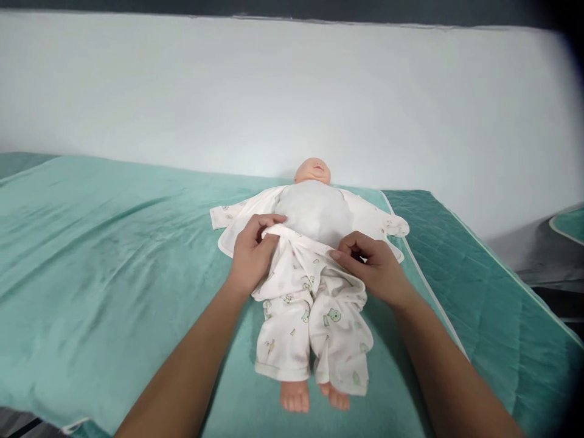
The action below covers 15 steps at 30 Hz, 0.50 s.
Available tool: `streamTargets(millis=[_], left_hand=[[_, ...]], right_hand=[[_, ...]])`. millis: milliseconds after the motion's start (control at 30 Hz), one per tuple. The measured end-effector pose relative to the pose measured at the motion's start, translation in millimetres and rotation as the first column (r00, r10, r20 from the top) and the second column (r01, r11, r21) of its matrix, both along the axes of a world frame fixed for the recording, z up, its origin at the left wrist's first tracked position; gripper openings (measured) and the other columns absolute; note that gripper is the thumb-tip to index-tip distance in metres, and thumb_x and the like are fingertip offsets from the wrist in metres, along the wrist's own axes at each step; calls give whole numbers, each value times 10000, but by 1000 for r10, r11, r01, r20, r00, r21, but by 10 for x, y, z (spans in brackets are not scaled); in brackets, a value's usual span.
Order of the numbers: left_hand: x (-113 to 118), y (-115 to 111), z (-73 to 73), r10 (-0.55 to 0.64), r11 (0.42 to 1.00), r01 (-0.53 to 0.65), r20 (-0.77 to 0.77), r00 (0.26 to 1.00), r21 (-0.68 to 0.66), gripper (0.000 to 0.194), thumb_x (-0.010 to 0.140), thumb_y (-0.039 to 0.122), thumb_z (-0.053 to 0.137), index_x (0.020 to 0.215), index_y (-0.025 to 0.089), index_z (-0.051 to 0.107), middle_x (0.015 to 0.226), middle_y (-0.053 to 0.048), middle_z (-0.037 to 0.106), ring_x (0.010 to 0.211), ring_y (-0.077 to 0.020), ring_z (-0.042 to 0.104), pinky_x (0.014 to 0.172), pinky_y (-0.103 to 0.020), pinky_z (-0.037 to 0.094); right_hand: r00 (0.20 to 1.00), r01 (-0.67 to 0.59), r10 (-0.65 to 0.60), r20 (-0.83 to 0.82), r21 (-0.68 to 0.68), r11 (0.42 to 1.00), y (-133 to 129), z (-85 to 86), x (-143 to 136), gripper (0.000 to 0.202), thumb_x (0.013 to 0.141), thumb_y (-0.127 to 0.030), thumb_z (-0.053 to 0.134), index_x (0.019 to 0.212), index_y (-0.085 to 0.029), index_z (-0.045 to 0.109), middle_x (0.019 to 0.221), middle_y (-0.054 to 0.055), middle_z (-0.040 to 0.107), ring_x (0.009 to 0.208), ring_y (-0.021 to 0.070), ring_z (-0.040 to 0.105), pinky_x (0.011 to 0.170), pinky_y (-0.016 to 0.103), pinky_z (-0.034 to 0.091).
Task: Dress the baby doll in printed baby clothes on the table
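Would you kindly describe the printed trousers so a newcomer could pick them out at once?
On the green bedding, find the doll lying on its back, bare feet toward the camera. The printed trousers cover its legs, with the left hand and right hand at their waistband. Unlike the white top spread open beyond them, they have two separate legs ending just above the feet.

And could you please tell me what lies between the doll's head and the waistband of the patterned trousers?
In the head view, the doll's pale torso, flanked by the open top, lies between its head and the waistband.
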<state>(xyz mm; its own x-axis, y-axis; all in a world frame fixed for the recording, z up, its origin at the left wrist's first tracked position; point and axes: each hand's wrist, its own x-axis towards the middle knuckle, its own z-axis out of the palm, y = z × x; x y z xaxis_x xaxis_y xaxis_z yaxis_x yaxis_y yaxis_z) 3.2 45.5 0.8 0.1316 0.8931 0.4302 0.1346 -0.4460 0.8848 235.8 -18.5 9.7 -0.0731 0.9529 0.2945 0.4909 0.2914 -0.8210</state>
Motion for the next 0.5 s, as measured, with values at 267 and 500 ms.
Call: streamTargets(millis=[267,500], left_hand=[[-59,220,-161,203,953,-175,93,975,-247,114,734,236,636,824,197,580,910,-2,650,862,-161,589,803,-277,450],[-84,183,-100,110,930,-128,-74,991,-344,93,757,272,611,801,202,567,762,26,572,707,-140,503,649,-247,397]], right_hand=[[989,-142,149,6,-270,952,71,-15,270,425,835,-581,636,703,-196,514,630,-26,381,604,118,326,524,270,242],[935,-341,352,-50,-408,847,69,-49,511,265,856,-467,633,881,-206,595,772,-10,510,683,134,413,611,268,328]])
